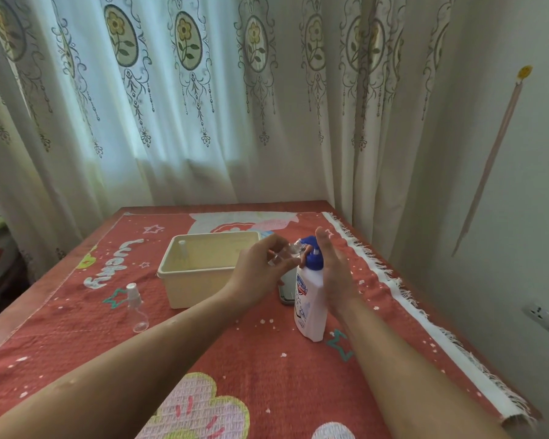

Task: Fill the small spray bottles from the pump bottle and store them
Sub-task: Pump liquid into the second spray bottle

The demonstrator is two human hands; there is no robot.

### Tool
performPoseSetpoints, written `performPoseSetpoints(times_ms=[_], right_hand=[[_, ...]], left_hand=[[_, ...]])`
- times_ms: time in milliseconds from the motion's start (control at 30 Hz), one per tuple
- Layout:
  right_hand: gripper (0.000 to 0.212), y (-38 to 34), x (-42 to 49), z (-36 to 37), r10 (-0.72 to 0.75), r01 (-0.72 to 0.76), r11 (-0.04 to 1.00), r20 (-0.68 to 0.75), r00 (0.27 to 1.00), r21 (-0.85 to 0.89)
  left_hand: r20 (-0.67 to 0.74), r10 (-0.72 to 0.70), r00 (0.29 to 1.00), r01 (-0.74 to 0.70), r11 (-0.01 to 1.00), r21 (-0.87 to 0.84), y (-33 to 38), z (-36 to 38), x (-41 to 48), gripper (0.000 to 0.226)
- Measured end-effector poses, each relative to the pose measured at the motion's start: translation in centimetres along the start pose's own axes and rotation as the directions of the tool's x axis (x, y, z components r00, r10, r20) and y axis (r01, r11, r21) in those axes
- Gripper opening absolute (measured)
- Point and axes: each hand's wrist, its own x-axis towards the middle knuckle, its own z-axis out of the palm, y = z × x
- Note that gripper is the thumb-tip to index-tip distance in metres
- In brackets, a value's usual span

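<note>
**Small clear bottle held at the pump spout**

Left hand raised over the red cloth, fingers curled and pinching a small clear spray bottle, tilted with its open end toward the blue pump head. Bottle mouth right at the spout, just past the left fingertips; actual contact with the spout hard to tell because of blur. Amount of liquid inside the bottle not readable.

Right hand on the far side of the pump bottle, fingers straight and pressed together, pointing up and away, palm against the blue pump head and the white bottle shoulder. Pressing down or merely resting: cannot tell. Pump bottle upright on the cloth, between the two wrists, label facing the camera.

Just beyond and to the left of the left fingers, a cream plastic bin, open-topped, with one capped small spray bottle standing in its far left corner. Well to the left of the left forearm, another small clear spray bottle upright on the cloth, cap on, looking empty. Tucked under the left hand, between bin and pump bottle, a small grey-edged object, mostly hidden. Behind everything, flowered curtains.
</note>
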Motion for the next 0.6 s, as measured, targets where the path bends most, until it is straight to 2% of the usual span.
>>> performPoseSetpoints(times_ms=[133,267,600], right_hand=[[0.042,-0.4,-0.3,0.0,0.010,-0.010,1.000,-0.019,1.000,-0.017],[0.052,-0.4,-0.5,0.2,-0.001,0.000,1.000,-0.012,1.000,-0.022],[0.040,-0.2,-0.2,0.2,0.025,-0.025,1.000,0.020,0.999,-0.015]], left_hand=[[0.007,-0.011,1.000,0.011,1.000,-0.004,-0.4,0.3,-0.3,0.019],[0.001,-0.030,1.000,0.030,1.000,0.002,-0.8,0.3,-0.5,0.018],[0.002,0.003,1.000,-0.003,0.999,-0.034,0.1,0.2,-0.3,0.019]])
